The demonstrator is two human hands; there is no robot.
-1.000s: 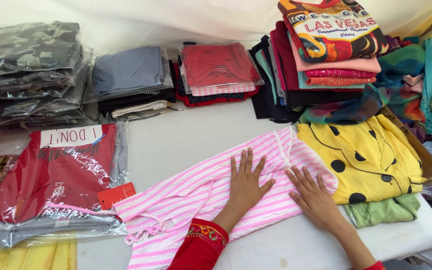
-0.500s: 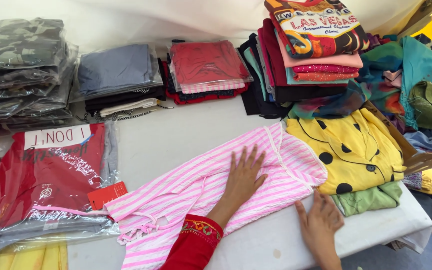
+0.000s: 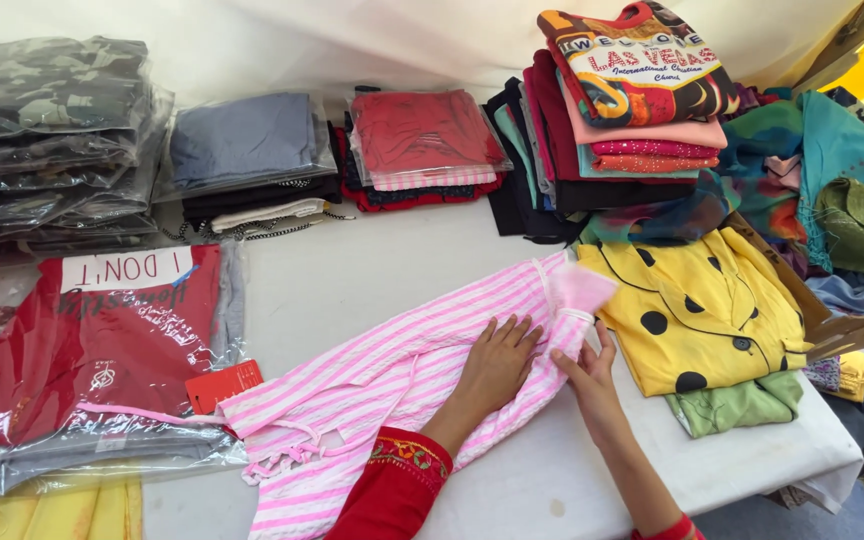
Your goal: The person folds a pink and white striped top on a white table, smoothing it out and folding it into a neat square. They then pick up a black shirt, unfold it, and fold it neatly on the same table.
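A pink and white striped garment (image 3: 382, 385) lies across the white table (image 3: 372, 270). My left hand (image 3: 500, 362) rests flat on it, fingers spread, pressing the cloth down. My right hand (image 3: 590, 372) pinches the garment's right edge and lifts a fold of it up and over. A red embroidered sleeve covers my left forearm. Just right of the fold lies a yellow shirt with black dots (image 3: 702, 310).
Bagged red garments (image 3: 92, 350) lie at the left, bagged camouflage clothes (image 3: 47, 130) at the back left. Folded stacks (image 3: 252, 150) (image 3: 422, 145) (image 3: 632, 110) line the back. Loose scarves (image 3: 822, 170) and a cardboard box edge (image 3: 832, 330) sit right. A green cloth (image 3: 742, 405) is near the table corner.
My right hand left the cloth, dropped to the table edge, then came back and took the garment's right end, folding it up. The left hand stayed pressed in place.
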